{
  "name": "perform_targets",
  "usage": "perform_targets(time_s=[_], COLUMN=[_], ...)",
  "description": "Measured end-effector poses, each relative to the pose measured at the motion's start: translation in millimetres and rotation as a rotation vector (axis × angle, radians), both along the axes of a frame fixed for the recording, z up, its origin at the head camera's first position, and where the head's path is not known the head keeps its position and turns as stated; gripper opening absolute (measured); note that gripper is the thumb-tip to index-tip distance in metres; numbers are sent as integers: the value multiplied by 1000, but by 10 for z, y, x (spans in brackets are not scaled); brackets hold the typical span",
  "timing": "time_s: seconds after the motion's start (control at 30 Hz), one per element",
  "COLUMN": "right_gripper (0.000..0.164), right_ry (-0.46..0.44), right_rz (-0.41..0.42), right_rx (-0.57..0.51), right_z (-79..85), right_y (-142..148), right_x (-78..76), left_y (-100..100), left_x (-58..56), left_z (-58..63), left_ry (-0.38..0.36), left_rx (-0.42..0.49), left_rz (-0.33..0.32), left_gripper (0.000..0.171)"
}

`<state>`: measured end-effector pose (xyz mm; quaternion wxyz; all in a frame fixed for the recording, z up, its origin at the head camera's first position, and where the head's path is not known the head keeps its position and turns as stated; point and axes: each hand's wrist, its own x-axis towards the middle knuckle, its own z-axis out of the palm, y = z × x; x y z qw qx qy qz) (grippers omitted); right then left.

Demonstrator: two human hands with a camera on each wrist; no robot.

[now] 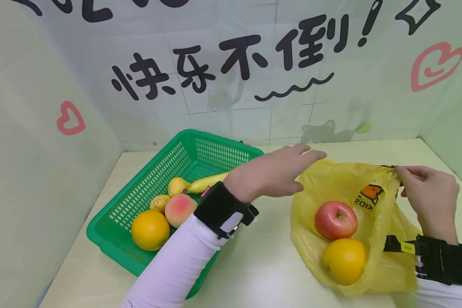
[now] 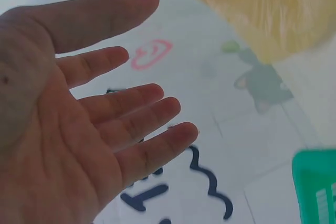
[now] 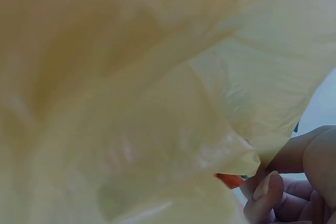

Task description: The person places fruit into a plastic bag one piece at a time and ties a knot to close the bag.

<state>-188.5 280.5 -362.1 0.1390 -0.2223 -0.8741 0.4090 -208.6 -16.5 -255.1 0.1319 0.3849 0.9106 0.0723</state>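
My right hand [image 1: 431,192] pinches the upper edge of a yellow plastic bag [image 1: 389,231], holding its mouth spread. Inside the bag lie a red apple [image 1: 336,220] and, just below it, an orange [image 1: 345,261]. In the head view my left hand [image 1: 275,171] reaches across between the green basket [image 1: 119,256] and the bag, fingertips overlapping the bag's far left edge. Its fingers are straight and spread, and the palm [image 2: 68,145] is bare in the left wrist view. The right wrist view is mostly filled by the bag, with thumb and fingertips [image 3: 268,187] gripping its edge.
The basket, at left, holds another orange [image 1: 150,230], a peach [image 1: 180,210], a banana [image 1: 208,183] partly behind the left hand, and small yellow fruits [image 1: 178,186]. A printed sheet [image 1: 231,98] covers the walls behind the pale table [image 1: 250,265].
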Motion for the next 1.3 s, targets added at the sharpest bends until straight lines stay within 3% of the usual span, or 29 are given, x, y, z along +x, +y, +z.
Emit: perform_targets(time_s=[0.17,0.47,0.6,0.73,0.9,1.03,1.3], right_gripper=[55,54,54,54,55,54,53], right_ry=[-13,-16,-19,-19,-9,5,5], right_rz=[-5,-8,-17,-18,-3,11,0], right_rx=[-4,-9,-16,-43,-39,-39,-62], right_z=[9,24,28,14,-10,-4,-11], right_y=[5,9,22,14,9,6,-2], right_x=[0,13,18,13,15,22,19], left_y=[-428,-1417,-1700,-1934,-2127,-2164,-2184], left_x=[-37,-26,-2,45,45,42,53], left_z=[107,325,297,192,-3,-83,-240], left_ry=[-8,41,34,5,-119,-198,-268], left_rx=[53,196,149,59,-36,-114,-166], left_rz=[92,290,324,370,460,528,517], left_gripper=[68,65,61,63,67,70,53])
